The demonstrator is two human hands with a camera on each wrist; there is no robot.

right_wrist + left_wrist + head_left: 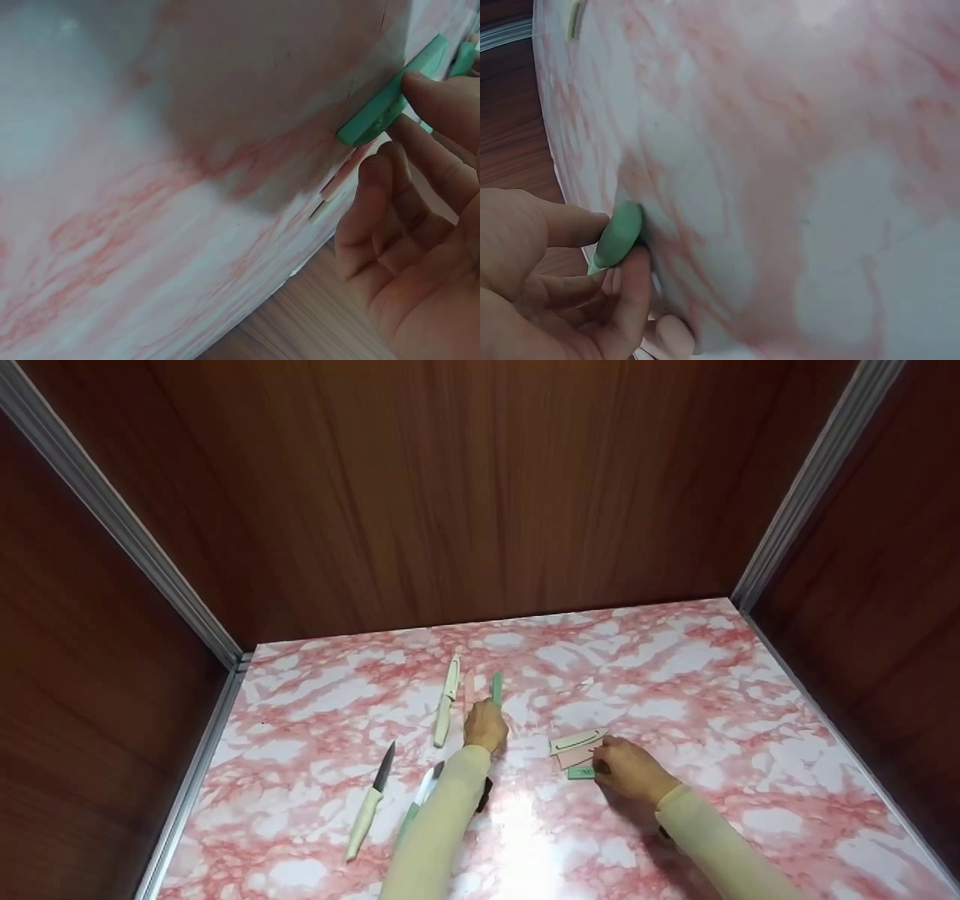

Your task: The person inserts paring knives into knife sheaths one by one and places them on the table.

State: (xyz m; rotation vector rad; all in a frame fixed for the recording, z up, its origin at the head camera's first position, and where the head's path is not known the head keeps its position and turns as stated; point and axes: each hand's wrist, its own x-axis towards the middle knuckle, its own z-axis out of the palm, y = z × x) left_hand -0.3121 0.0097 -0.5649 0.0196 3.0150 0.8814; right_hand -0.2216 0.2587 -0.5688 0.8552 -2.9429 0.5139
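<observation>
Near the middle of the table, my left hand (486,726) pinches the green handle (621,234) of a knife between thumb and fingers. Its narrow green front part (496,687) points away from me; whether that is blade or cover I cannot tell. Close beside it lies a pink knife (469,688), partly hidden by the hand; its rounded pink end (673,336) shows in the left wrist view. To the right, my right hand (631,769) pinches a green knife sheath (382,112) by its edge. Just beyond that sheath lie a pink sheath (576,756) and a cream sheath (577,741).
A cream knife (442,723) with a cream slotted front lies left of my left hand. Nearer lies a dark-bladed knife (364,821) with a cream handle. Beside my left sleeve, a white-bladed knife (425,787) with a green handle is partly covered. Wooden panels (450,495) enclose the table.
</observation>
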